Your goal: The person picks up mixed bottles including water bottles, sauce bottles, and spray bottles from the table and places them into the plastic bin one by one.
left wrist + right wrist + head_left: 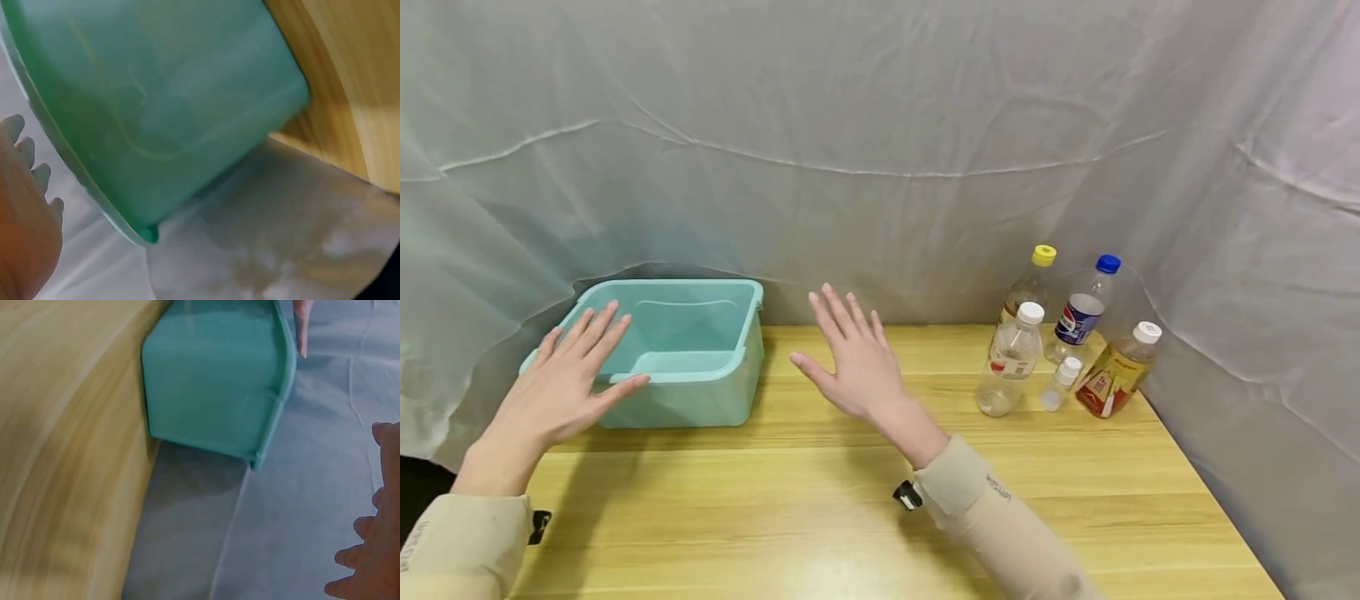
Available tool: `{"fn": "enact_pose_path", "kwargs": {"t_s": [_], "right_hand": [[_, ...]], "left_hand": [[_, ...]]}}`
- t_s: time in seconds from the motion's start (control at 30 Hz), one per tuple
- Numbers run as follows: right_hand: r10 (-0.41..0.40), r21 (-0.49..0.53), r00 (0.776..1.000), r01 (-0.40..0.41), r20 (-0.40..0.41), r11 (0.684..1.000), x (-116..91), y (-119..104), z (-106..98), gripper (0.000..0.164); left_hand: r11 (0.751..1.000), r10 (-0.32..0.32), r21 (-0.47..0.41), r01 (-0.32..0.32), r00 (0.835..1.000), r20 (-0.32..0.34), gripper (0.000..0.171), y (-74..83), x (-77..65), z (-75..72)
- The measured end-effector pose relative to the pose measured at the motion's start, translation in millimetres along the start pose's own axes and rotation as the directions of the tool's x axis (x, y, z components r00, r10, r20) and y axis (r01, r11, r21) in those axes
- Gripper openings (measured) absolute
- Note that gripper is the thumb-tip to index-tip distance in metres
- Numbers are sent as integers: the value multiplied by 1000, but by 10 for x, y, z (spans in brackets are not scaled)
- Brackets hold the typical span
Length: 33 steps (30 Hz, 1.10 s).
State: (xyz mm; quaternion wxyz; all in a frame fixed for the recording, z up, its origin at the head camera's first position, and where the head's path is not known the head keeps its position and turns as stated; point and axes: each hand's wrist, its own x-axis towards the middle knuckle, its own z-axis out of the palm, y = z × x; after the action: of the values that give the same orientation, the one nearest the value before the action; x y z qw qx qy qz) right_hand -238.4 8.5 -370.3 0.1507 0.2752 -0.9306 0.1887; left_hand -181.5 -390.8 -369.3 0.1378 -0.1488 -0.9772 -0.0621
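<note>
A light teal plastic bin stands at the table's back left, its inside bare in the head view. My left hand is spread over the bin's near left corner, fingers straight, holding nothing; whether it touches the rim I cannot tell. To the right of the bin, my right hand hovers above the wood with its fingers spread and nothing in it. The left wrist view shows the bin's side beside the left hand. In the right wrist view, the right hand is apart from the bin.
At the back right stand several bottles: a yellow-capped one, a blue-capped Pepsi bottle, a white-capped clear bottle, a small white-capped bottle and a tea-coloured one. Grey cloth hangs behind the wooden table.
</note>
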Motion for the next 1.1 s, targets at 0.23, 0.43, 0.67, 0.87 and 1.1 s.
{"fn": "enact_pose_path", "kwargs": {"t_s": [0.23,0.43,0.67,0.87,1.1], "right_hand": [[-8,-33,997,10,79,999,138,-211,231,85],[-16,-47,987,24,161,999,226,-376,415,86],[-18,-65,978,32,210,997,334,-532,575,84],[-8,-49,970,20,241,999,450,-654,662,81],[47,-66,961,-30,273,997,549,-722,703,80]], "left_hand": [[999,-54,6,54,998,39,87,-237,-41,5],[990,-140,-5,141,987,73,84,-429,-86,34],[984,-174,-21,176,981,82,82,-589,-131,56],[981,-194,-7,195,978,82,81,-661,-148,65],[980,-190,-44,195,978,90,80,-675,-130,61]]}}
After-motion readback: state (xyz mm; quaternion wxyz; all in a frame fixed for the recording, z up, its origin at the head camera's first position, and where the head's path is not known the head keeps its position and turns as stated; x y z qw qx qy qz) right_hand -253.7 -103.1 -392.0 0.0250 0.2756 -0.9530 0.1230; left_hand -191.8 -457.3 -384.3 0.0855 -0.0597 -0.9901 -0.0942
